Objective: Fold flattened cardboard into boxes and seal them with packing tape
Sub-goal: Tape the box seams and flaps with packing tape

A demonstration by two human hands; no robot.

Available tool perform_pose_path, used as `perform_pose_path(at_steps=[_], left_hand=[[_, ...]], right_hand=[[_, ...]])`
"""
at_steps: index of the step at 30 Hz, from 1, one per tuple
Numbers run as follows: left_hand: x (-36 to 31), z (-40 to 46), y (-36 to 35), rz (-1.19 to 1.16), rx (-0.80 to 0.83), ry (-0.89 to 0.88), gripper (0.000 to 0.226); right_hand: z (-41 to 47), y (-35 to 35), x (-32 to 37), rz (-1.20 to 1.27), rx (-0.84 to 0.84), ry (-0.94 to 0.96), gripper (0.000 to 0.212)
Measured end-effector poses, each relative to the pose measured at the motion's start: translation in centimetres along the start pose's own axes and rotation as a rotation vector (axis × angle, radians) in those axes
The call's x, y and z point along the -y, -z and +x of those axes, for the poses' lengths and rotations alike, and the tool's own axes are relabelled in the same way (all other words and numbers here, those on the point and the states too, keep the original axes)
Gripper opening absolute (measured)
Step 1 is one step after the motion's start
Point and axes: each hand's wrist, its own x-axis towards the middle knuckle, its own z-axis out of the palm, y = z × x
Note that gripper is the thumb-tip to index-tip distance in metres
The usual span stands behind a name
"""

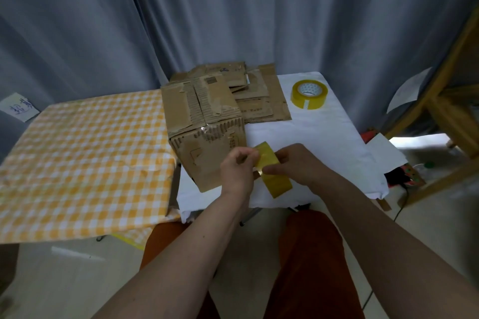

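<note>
A folded cardboard box [204,127] stands on the white-covered table [324,142], its top flaps shut and worn. Behind it lies a pile of flattened cardboard [259,93]. In front of the box, both hands hold a yellow roll of packing tape [272,171] on edge. My right hand [295,163] grips the roll from the right. My left hand [237,163] pinches at the tape on the roll's upper left side. A second yellow tape roll [309,94] lies flat at the table's back right.
A table with a yellow checked cloth [83,163] adjoins on the left. Grey curtains hang behind. A wooden frame [445,101] stands at the right, with clutter on the floor beneath it. My legs in red-brown trousers are below the table's front edge.
</note>
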Motion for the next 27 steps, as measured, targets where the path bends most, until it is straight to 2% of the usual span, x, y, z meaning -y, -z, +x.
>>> perform_pose_path(at_steps=[1, 5, 8, 10, 16, 19, 21, 23, 25, 27], left_hand=[[0.1, 0.2, -0.1, 0.078, 0.014, -0.051, 0.01], [1.5, 1.4, 0.3, 0.727, 0.085, -0.341, 0.057], [2.1, 1.4, 1.2, 1.279, 0.081, -0.511, 0.069], [2.5, 1.6, 1.8, 1.421, 0.079, -0.602, 0.07], [2.9, 1.8, 3.1, 1.562, 0.151, -0.584, 0.068], [3.3, 2.0, 4.4, 1.491, 0.182, -0.612, 0.07], [3.2, 1.9, 5.4, 1.356, 0.211, -0.72, 0.071], [2.8, 1.5, 6.3, 1.189, 0.235, -0.876, 0.058], [1.6, 0.8, 7.1, 1.06, 0.152, -1.056, 0.043], [-0.2, 0.6, 8.1, 0.963, -0.033, -1.163, 0.04]], right_hand=[[0.2, -0.1, -0.5, -0.064, -0.033, 0.012, 0.045], [1.1, -0.6, -3.5, -0.38, -0.297, 0.075, 0.032], [2.3, -0.8, -5.9, -0.557, -0.337, 0.039, 0.03], [2.9, -0.9, -6.8, -0.632, -0.339, -0.001, 0.031], [5.1, -1.7, -10.0, -0.691, -0.316, 0.002, 0.035], [5.5, -1.8, -10.1, -0.701, -0.29, -0.018, 0.034], [5.9, -1.2, -9.6, -0.684, -0.242, -0.063, 0.033], [6.4, -0.8, -8.0, -0.637, -0.252, -0.053, 0.032], [6.6, -0.6, -5.2, -0.479, -0.382, 0.099, 0.03], [6.2, -0.9, -1.1, -0.223, -0.539, 0.334, 0.029]])
